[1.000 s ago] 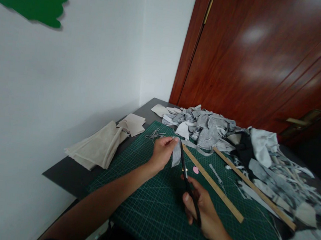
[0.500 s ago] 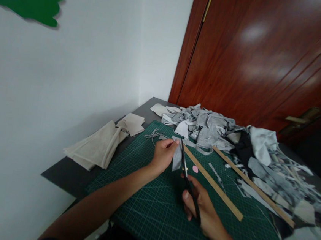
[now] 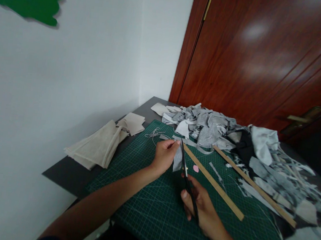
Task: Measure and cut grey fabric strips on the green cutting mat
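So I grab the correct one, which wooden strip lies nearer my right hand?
The wooden strip beside the pink piece; the other strip lies farther right, alongside fabric scraps.

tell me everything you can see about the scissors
The scissors have black handles and dark, metal-looking blades with a pale glint; a gold-coloured spot there may be the pivot. Held in the right hand above the green cutting mat, they point away from the person, tips beside the grey fabric piece in the left hand. Whether the blades touch it or stand open is unclear.
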A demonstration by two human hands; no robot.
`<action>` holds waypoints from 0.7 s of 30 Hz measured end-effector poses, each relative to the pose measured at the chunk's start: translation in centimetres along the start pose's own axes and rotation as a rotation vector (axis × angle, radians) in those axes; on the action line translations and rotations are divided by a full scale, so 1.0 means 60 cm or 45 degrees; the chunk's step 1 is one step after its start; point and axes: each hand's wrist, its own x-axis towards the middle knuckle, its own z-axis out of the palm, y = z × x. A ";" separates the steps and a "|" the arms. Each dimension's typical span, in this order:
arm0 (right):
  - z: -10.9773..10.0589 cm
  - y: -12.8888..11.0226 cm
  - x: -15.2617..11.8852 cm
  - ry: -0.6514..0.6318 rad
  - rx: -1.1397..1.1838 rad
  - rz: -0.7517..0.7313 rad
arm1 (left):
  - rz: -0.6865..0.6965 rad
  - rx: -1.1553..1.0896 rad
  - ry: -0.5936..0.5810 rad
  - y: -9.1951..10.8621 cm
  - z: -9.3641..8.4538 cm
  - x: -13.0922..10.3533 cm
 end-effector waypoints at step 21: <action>-0.003 0.003 -0.002 -0.055 -0.022 -0.006 | -0.312 -0.434 0.112 0.015 -0.003 0.014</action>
